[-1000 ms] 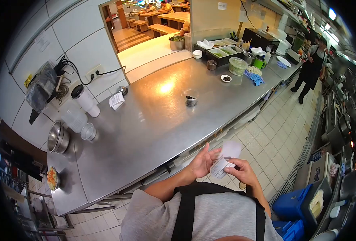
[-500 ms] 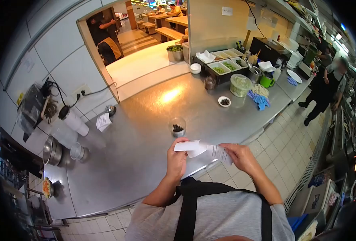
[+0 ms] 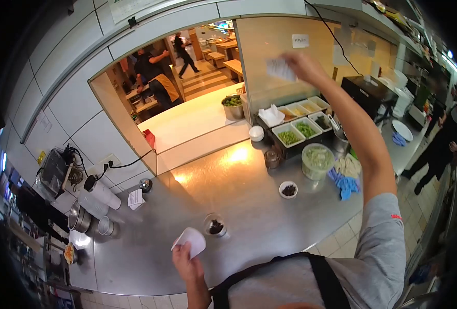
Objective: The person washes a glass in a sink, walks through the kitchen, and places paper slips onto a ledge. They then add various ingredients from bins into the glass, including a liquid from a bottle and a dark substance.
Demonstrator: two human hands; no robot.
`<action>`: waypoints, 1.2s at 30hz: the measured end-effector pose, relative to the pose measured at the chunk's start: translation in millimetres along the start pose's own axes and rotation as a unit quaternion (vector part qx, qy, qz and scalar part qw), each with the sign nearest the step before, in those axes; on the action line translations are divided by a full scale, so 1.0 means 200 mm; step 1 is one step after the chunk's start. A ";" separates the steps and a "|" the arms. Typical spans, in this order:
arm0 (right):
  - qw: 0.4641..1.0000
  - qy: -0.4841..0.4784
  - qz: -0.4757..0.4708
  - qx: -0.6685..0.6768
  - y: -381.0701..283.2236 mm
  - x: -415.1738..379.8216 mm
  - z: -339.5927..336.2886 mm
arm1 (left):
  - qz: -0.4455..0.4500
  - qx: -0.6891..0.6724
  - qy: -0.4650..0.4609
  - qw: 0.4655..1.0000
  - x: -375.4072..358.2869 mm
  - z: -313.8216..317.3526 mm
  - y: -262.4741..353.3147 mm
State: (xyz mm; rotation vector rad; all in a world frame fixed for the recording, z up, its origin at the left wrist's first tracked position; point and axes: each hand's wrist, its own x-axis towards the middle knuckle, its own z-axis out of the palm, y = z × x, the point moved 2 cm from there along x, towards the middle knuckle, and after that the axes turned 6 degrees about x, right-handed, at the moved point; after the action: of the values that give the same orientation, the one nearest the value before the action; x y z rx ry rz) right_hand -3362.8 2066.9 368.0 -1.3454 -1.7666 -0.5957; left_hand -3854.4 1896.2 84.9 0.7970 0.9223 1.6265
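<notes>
Low over the steel counter [image 3: 151,247], my left hand [image 3: 188,260] is closed on a curled white paper [image 3: 192,242]. A clear cup with dark contents [image 3: 216,226] stands just beyond it. My right hand [image 3: 303,67] is raised high in front of the wall panel, its fingers closed on a printed paper slip [image 3: 281,69], which is blurred. Below the raised arm are a small white bowl of dark pieces [image 3: 288,190], a lidded tub of greens [image 3: 318,160] and blue gloves [image 3: 346,184].
White trays of chopped greens [image 3: 305,129] and a metal pot [image 3: 233,107] line the back. Metal bowls [image 3: 79,217], a clear cup [image 3: 105,225] and printed slips [image 3: 135,199] are at the left. A person [image 3: 439,139] stands right; others are beyond the pass window.
My hands have moved apart: the right rose far up with its slip, the left went lower and leftward with its paper. The view has shifted, and another person shows beyond the window.
</notes>
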 end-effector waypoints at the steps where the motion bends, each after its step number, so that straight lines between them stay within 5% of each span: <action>1: 0.997 0.000 0.074 0.018 0.08 0.16 -0.03 | 0.008 0.001 0.018 1.000 -0.04 0.04 0.00; 4: 0.936 0.079 0.209 0.272 0.34 0.56 0.02 | 0.036 0.005 0.078 0.996 -0.18 0.16 -0.02; 10: 0.762 0.170 0.277 0.559 0.50 0.93 0.24 | 0.026 0.044 0.217 0.975 -0.38 0.34 -0.11; 16: 0.681 0.210 0.306 0.632 0.72 1.27 0.58 | -0.011 -0.001 0.326 0.945 -0.52 0.38 -0.14; 22: 0.687 0.158 0.232 0.670 0.75 1.48 0.60 | -0.018 0.001 0.354 0.935 -0.55 0.42 -0.24; 29: 0.710 0.205 0.208 0.641 0.51 0.89 0.65 | -0.041 -0.116 0.324 0.938 -0.56 0.32 -0.35; 31: 0.734 0.009 0.190 0.652 0.20 0.53 0.68 | -0.073 -0.142 0.263 0.951 -0.54 0.31 -0.37; 33: 0.701 -0.338 0.023 0.627 -0.08 0.06 0.72 | -0.112 -0.151 0.185 0.965 -0.53 0.32 -0.39; 34: 0.520 -0.446 0.057 0.727 -0.26 -0.22 0.78 | -0.153 -0.147 0.145 0.966 -0.51 0.33 -0.42; 35: 0.519 -0.509 -0.012 0.687 -0.42 -0.51 0.78 | -0.176 -0.126 0.130 0.968 -0.51 0.37 -0.42; 36: 0.578 -0.537 -0.100 0.607 -0.57 -0.74 0.71 | -0.198 -0.141 0.061 0.968 -0.50 0.33 -0.49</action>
State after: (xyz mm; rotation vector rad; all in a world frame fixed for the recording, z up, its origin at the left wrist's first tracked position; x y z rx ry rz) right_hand -3502.4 2056.6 178.5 -0.3342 -2.3465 1.5268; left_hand -3730.0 1823.8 26.7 0.2944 0.8465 1.4184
